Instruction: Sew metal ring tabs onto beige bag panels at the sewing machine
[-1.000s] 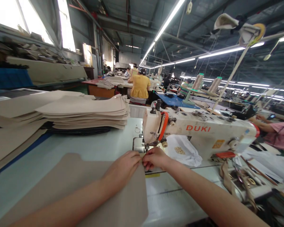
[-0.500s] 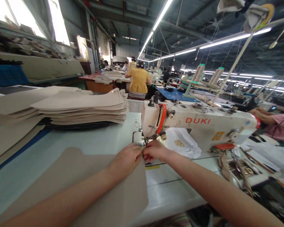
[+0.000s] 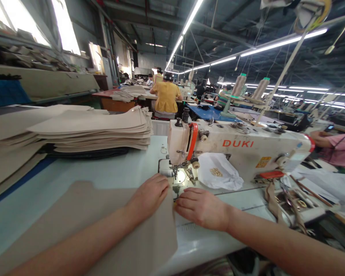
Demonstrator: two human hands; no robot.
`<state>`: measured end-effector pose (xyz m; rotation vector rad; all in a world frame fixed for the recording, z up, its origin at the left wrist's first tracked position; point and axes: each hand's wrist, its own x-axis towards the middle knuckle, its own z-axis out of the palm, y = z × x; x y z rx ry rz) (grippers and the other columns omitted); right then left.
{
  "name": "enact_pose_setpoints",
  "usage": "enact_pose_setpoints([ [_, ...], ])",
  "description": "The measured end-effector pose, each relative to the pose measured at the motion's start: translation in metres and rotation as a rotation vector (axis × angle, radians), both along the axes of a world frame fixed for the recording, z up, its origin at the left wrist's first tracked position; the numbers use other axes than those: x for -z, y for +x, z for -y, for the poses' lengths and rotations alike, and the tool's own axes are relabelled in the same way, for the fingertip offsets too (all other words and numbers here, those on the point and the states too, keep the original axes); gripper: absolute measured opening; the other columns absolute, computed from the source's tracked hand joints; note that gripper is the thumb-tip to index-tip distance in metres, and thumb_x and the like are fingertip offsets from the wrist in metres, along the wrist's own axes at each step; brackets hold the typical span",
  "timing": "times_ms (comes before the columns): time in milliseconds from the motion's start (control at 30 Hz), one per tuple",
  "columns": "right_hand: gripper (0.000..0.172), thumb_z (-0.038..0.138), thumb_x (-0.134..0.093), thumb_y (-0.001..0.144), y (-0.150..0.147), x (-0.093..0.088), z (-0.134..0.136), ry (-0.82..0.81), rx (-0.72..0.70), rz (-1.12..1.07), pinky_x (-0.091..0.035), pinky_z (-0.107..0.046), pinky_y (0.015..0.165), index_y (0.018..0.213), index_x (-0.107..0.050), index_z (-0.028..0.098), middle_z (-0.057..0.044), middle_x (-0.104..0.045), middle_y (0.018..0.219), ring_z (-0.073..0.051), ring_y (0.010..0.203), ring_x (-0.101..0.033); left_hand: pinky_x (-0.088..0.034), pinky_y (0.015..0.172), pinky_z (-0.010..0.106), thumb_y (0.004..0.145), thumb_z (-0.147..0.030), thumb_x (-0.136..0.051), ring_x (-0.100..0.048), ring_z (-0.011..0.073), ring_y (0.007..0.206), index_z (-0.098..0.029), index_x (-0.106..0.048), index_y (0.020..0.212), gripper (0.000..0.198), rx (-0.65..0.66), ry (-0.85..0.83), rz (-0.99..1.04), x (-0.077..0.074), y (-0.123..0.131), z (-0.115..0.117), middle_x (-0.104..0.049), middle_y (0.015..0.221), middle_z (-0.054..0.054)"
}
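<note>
Holding down (head view): the left hand (image 3: 149,195) lies flat on the tan cloth (image 3: 89,222), fingers close together, near the cloth's far right corner.
Right hand (image 3: 202,207): flat on the bench (image 3: 126,168), fingers a little spread, tips touching the cloth's right edge; it pinches nothing.
Cloth place: flat on the bench, its corner just in front of the needle (image 3: 175,174) of the sewing machine (image 3: 247,153).
Cloth feel: I think it is thin, light and bendy, and may slide on the smooth bench.
Best hold: I think flat fingers by the edge near the needle.
Around: a stack of tan pieces (image 3: 94,130) far left; a white bag (image 3: 218,174) under the machine.
</note>
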<state>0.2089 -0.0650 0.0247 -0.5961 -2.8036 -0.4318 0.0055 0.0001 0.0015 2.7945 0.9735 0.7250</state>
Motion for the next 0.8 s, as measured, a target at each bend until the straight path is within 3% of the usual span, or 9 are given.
enact_pose_setpoints([
  [167,0.021,0.015,-0.04,0.096,-0.013,0.004,-0.011,0.028,-0.094,0.023,-0.044,-0.03,0.083,0.095,-0.061,0.012,-0.009,-0.065,0.099,-0.016,0.091,-0.056,-0.045,0.074,0.03,0.086,-0.012,-0.04,-0.053,0.0186,0.08,-0.018,-0.057,0.074,0.022,0.002,0.007,0.001,-0.001,0.0,0.001,-0.061,0.079,0.004],
  [433,0.013,0.016,-0.049,0.092,-0.019,0.012,-0.01,-0.122,0.13,-0.051,-0.044,-0.03,0.083,0.09,-0.062,0.016,-0.007,-0.067,0.096,-0.017,0.092,-0.058,-0.044,0.075,0.031,0.09,-0.013,-0.036,-0.054,0.0191,0.081,-0.017,-0.057,0.075,0.026,0.049,0.015,-0.075,-0.005,-0.002,-0.002,-0.061,0.08,0.005],
  [800,0.012,0.016,-0.049,0.092,-0.018,0.02,-0.009,-0.222,0.14,-0.159,-0.044,-0.029,0.086,0.093,-0.061,0.015,-0.007,-0.066,0.1,-0.018,0.094,-0.058,-0.046,0.076,0.031,0.089,-0.012,-0.038,-0.057,0.0193,0.081,-0.017,-0.059,0.079,0.024,0.021,0.047,-0.137,0.001,-0.001,-0.003,-0.064,0.084,0.005],
])
